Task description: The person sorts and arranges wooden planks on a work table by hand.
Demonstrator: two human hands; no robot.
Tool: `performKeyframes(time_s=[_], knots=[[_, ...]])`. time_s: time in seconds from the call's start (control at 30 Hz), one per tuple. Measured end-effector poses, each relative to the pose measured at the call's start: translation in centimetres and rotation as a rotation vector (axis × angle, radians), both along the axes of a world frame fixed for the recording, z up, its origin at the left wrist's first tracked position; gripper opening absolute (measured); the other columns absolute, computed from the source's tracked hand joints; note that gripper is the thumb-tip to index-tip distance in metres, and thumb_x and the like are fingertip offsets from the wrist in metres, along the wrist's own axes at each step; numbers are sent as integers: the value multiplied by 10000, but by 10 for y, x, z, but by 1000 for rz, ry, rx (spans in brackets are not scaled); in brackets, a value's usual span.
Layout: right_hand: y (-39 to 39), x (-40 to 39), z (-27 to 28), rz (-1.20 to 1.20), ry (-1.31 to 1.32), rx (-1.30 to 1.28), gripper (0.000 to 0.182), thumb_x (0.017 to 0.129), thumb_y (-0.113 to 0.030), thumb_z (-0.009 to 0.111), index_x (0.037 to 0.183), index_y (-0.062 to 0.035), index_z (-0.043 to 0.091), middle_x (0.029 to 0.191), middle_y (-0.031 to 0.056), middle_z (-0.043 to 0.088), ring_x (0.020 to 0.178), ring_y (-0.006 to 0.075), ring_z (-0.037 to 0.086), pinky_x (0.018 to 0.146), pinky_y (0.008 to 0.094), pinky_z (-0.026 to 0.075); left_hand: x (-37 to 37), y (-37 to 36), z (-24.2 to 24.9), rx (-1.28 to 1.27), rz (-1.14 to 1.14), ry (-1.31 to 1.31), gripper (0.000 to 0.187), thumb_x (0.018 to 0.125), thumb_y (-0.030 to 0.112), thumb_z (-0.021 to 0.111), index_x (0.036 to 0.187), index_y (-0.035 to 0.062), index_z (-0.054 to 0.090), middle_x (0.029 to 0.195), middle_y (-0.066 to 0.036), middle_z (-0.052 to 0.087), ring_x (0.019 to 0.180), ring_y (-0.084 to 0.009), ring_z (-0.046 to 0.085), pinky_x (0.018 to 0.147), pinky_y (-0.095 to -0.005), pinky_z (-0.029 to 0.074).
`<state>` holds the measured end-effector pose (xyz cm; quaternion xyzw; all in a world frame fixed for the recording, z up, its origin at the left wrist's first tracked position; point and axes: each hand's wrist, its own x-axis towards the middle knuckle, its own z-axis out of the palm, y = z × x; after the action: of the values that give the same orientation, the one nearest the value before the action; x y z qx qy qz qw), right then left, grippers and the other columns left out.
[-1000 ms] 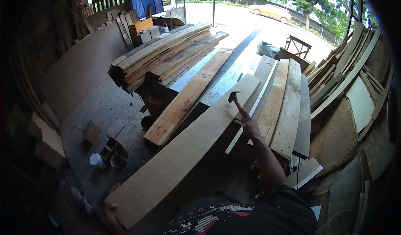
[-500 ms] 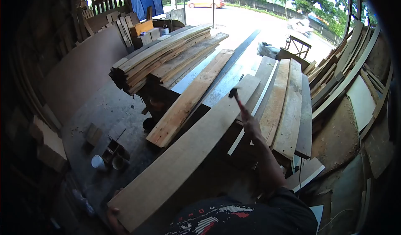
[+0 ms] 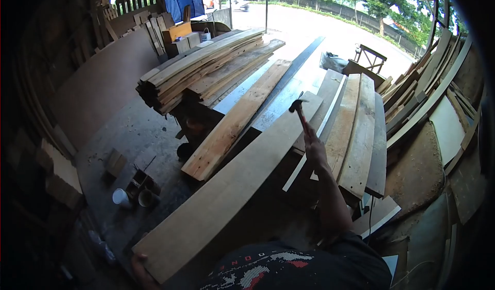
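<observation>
A claw hammer [image 3: 304,121] with a dark head and reddish handle is in my right hand [image 3: 315,150], whose fingers are wrapped round the grip. The hammer's head stands over the far end of a long, flat, pale board [image 3: 221,192]. That board slants from the lower left toward the middle of the view. At its near left corner my left hand [image 3: 140,269] grips the end, with fingers at the edge and part of the hand hidden beneath the board.
Left of the board lies a rough plank [image 3: 237,120], with a stack of timber [image 3: 206,60] beyond. More thick planks [image 3: 356,135] and a thin white strip [image 3: 314,135] lie on the right. A white cup [image 3: 121,197] and a small box [image 3: 138,183] stand on the floor.
The hammer's head has risen slightly and shifted right, and my right hand is tilted further back. The board stays in place under my left hand. Vehicles on the road have moved.
</observation>
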<state>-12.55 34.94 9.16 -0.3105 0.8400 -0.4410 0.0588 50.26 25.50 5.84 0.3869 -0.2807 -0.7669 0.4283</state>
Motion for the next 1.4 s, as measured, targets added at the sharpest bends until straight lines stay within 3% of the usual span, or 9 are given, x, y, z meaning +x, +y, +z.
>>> performKeyframes(time_s=[0.13, 0.27, 0.4, 0.57, 0.7, 0.8, 0.93, 1.2, 1.4], knots=[[-11, -4, -17, -22, 147, -175, 454, 1008, -256, 426, 1452, -302, 339, 763, 251, 636, 706, 406, 655, 608, 505, 474, -16, 4, 19, -13, 3, -6, 789, 636, 199, 557, 1388, -2, 429, 1306, -202, 535, 1127, -350, 548, 987, -438, 450], [-11, -36, -102, 88, 84, 164, 440, 1009, -341, 438, 1439, -285, 366, 1053, 231, 659, 1069, 418, 603, 871, 483, 460, -9, 4, 9, 65, 35, -57, 798, 614, 171, 586, 1376, -11, 437, 1305, -208, 540, 1138, -342, 548, 990, -437, 449], [29, -36, -72, -82, 27, 61, 455, 988, -329, 453, 1437, -302, 385, 1025, 258, 651, 982, 427, 627, 822, 497, 483, -2, 9, -5, 12, 42, -89, 793, 603, 134, 611, 1365, -13, 447, 1314, -213, 537, 1157, -337, 544, 995, -438, 449], [101, -71, -55, -493, 278, 203, 424, 920, -276, 532, 1334, -208, 466, 1094, 219, 629, 967, 410, 630, 823, 503, 496, -11, 32, 6, -575, 0, -239, 737, 587, 18, 648, 1308, -28, 504, 1307, -220, 554, 1207, -327, 531, 1022, -444, 435], [154, -111, -67, -649, 298, 448, 430, 892, -242, 562, 1306, -172, 471, 1084, 190, 618, 982, 406, 625, 831, 513, 495, -6, 25, 47, -503, -275, -460, 554, 623, -99, 655, 1174, -47, 622, 1256, -232, 597, 1257, -316, 511, 1066, -461, 397], [178, -126, -84, -723, 409, 618, 427, 901, -268, 566, 1304, -147, 494, 1111, 193, 625, 986, 397, 624, 840, 506, 495, -34, 22, 63, -705, -454, -357, 431, 682, -92, 657, 1099, 16, 692, 1218, -198, 635, 1245, -305, 533, 1092, -473, 349], [167, -94, -75, -668, 837, 493, 362, 883, -270, 611, 1201, -99, 585, 1037, 166, 659, 898, 363, 645, 800, 448, 512, -62, 23, 79, -1066, -642, -779, 403, 726, -5, 655, 1101, 129, 718, 1248, -118, 638, 1265, -296, 518, 1136, -520, 219], [44, 66, -75, 115, -1039, -404, 559, 935, -553, 527, 1207, -69, 589, 998, 123, 658, 869, 245, 636, 748, 395, 523, -99, 20, 68, -1343, -701, -868, 355, 786, 177, 627, 1128, 218, 714, 1283, -25, 619, 1285, -329, 472, 1105, -684, 36], [-4, 133, -48, 120, -1143, -618, 521, 892, -477, 617, 1201, -63, 549, 1019, 102, 631, 989, 236, 607, 863, 409, 496, -100, 14, 69, -1490, -662, -926, 488, 730, 97, 670, 1200, 226, 664, 1307, -25, 601, 1290, -322, 467, 1111, -690, 14]])
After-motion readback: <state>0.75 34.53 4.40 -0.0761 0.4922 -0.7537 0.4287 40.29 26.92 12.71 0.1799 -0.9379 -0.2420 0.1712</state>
